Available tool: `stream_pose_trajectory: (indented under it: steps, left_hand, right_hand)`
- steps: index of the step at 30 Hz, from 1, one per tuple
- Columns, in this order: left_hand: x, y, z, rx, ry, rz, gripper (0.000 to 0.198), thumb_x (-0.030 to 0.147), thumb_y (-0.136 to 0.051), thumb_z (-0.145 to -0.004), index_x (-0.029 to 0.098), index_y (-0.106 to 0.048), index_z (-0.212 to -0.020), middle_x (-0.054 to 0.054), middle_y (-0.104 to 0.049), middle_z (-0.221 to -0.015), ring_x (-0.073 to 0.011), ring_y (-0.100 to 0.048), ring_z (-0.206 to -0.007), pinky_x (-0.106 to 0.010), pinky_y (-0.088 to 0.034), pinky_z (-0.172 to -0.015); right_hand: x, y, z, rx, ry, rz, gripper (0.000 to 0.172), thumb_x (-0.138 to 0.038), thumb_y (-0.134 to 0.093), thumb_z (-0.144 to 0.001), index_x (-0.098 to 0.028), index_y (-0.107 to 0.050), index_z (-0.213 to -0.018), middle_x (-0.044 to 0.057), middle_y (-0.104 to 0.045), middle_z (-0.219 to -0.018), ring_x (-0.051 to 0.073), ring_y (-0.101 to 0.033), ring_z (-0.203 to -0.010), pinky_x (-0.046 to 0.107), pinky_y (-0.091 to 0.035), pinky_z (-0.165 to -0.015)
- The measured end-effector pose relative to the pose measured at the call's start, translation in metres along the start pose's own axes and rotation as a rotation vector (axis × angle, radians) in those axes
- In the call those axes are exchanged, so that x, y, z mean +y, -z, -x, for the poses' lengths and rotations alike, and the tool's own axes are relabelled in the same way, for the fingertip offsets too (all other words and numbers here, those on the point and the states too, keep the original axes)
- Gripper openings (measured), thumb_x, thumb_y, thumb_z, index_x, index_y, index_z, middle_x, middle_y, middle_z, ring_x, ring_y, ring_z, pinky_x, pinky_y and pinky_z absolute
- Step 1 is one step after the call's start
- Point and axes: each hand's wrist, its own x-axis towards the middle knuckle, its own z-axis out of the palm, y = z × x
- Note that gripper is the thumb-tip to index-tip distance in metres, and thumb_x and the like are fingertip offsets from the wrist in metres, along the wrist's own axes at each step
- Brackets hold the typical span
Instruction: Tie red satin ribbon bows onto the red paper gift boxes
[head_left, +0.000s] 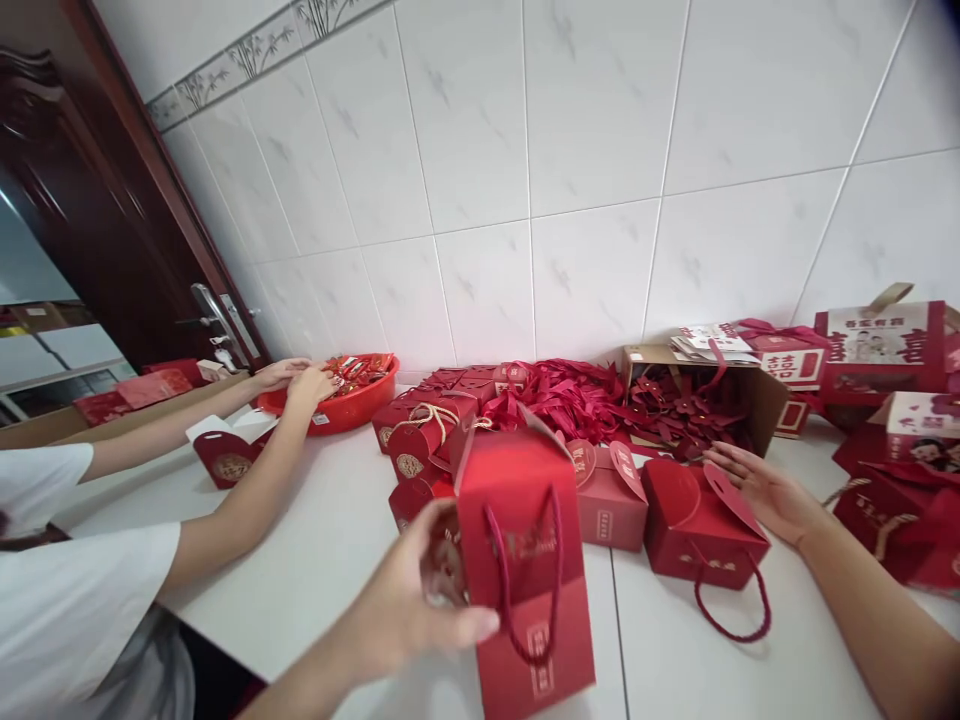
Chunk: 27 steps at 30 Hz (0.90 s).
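Observation:
My left hand point(405, 600) grips a tall red gift box point(529, 590) by its left side, thumb across the front and the other fingers partly hidden at the side. The box has a dark red rope handle, gold print and raised top flaps. My right hand point(769, 500) lies open with fingers stretched out, right beside a smaller red gift box point(697, 525) with a rope handle; I cannot tell if it touches it. A pinkish-red box point(611, 495) with rounded flaps stands between the two boxes.
A co-worker's hands point(296, 380) reach into an orange-red basin point(360, 400) of wrapped pieces. An open white-flapped box point(225, 450) stands before them. Red ribbons point(566, 395) and a cardboard carton point(765, 405) line the wall. Several gift boxes point(881, 350) stack at right.

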Motion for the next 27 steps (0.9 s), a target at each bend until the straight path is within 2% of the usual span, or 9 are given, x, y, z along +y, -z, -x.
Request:
stream_pose_trajectory:
  steps: [2, 4, 7, 12, 17, 20, 22, 25, 27]
  left_hand:
    - [-0.025, -0.013, 0.007, 0.029, -0.011, -0.046, 0.069, 0.032, -0.077, -0.06, 0.024, -0.044, -0.12, -0.011, -0.061, -0.117, -0.0299, -0.062, -0.101, -0.042, -0.054, -0.078]
    - [-0.042, -0.023, 0.003, 0.16, -0.052, -0.11, 0.065, 0.036, -0.075, -0.061, 0.024, -0.044, -0.117, -0.012, -0.063, -0.108, -0.0286, -0.064, -0.094, -0.04, -0.055, -0.073]
    - [-0.055, -0.035, -0.015, 0.333, -0.081, -0.25, 0.073, 0.039, -0.076, -0.06, 0.023, -0.038, -0.12, -0.011, -0.062, -0.101, -0.0263, -0.064, -0.083, -0.042, -0.055, -0.07]
    - [-0.061, -0.053, -0.034, 0.526, -0.135, -0.378, 0.08, 0.039, -0.073, -0.064, 0.024, -0.029, -0.129, -0.01, -0.057, -0.101, -0.0247, -0.062, -0.083, -0.041, -0.053, -0.07]
    - [-0.051, -0.058, -0.025, 0.646, -0.197, -0.369, 0.081, 0.044, -0.073, -0.063, 0.026, -0.028, -0.128, 0.0, -0.05, -0.077, -0.0212, -0.057, -0.071, -0.037, -0.051, -0.064]
    - [-0.037, -0.044, -0.009, 0.748, -0.246, -0.274, 0.081, 0.044, -0.074, -0.062, 0.028, -0.029, -0.127, 0.003, -0.048, -0.072, -0.0158, -0.052, -0.058, -0.031, -0.047, -0.054]
    - [-0.029, -0.026, 0.001, 0.874, -0.262, -0.221, 0.077, 0.042, -0.075, -0.062, 0.028, -0.034, -0.126, 0.003, -0.051, -0.076, -0.0122, -0.049, -0.054, -0.027, -0.045, -0.051]
    - [-0.028, 0.013, 0.012, 1.062, -0.303, -0.191, 0.074, 0.039, -0.078, -0.057, 0.026, -0.043, -0.12, -0.005, -0.054, -0.107, -0.0128, -0.054, -0.067, -0.023, -0.044, -0.048]
    - [-0.037, 0.039, 0.014, 1.155, -0.263, -0.199, 0.075, 0.038, -0.078, -0.056, 0.024, -0.043, -0.121, -0.008, -0.052, -0.119, -0.0144, -0.058, -0.073, -0.023, -0.047, -0.05]
  right_hand:
    - [0.001, -0.001, 0.001, 0.012, 0.027, -0.03, 0.023, -0.015, -0.05, -0.082, -0.024, -0.067, -0.093, 0.003, -0.073, -0.093, 0.013, -0.069, -0.084, 0.018, -0.059, -0.069]
    - [0.002, -0.003, 0.003, 0.0, 0.026, -0.044, 0.022, -0.014, -0.052, -0.081, -0.023, -0.067, -0.094, 0.003, -0.073, -0.09, 0.013, -0.07, -0.078, 0.019, -0.059, -0.066]
    - [0.003, -0.003, 0.003, -0.012, 0.027, -0.041, 0.021, -0.015, -0.053, -0.081, -0.023, -0.067, -0.095, 0.003, -0.073, -0.088, 0.014, -0.07, -0.074, 0.02, -0.059, -0.062]
    - [0.005, 0.002, -0.003, -0.041, 0.041, -0.033, 0.021, -0.014, -0.055, -0.08, -0.022, -0.067, -0.095, 0.003, -0.073, -0.087, 0.014, -0.069, -0.073, 0.021, -0.059, -0.062]
    - [0.004, 0.006, -0.007, -0.024, 0.02, -0.055, 0.023, -0.011, -0.054, -0.079, -0.021, -0.066, -0.097, 0.004, -0.072, -0.087, 0.014, -0.069, -0.075, 0.021, -0.059, -0.064]
    - [0.004, 0.007, -0.007, -0.019, 0.012, -0.057, 0.024, -0.011, -0.053, -0.079, -0.021, -0.066, -0.097, 0.004, -0.072, -0.088, 0.014, -0.069, -0.076, 0.021, -0.059, -0.064]
    - [0.004, 0.008, -0.007, -0.021, 0.011, -0.043, 0.025, -0.012, -0.053, -0.079, -0.022, -0.067, -0.096, 0.004, -0.072, -0.088, 0.014, -0.069, -0.076, 0.02, -0.059, -0.064]
    - [0.004, 0.007, -0.007, -0.001, 0.01, -0.02, 0.022, -0.015, -0.054, -0.079, -0.023, -0.069, -0.093, 0.004, -0.072, -0.087, 0.014, -0.068, -0.076, 0.019, -0.058, -0.064]
    - [0.004, 0.006, -0.006, 0.018, 0.009, -0.011, 0.02, -0.019, -0.054, -0.081, -0.024, -0.071, -0.09, 0.004, -0.072, -0.087, 0.015, -0.068, -0.076, 0.019, -0.057, -0.064]
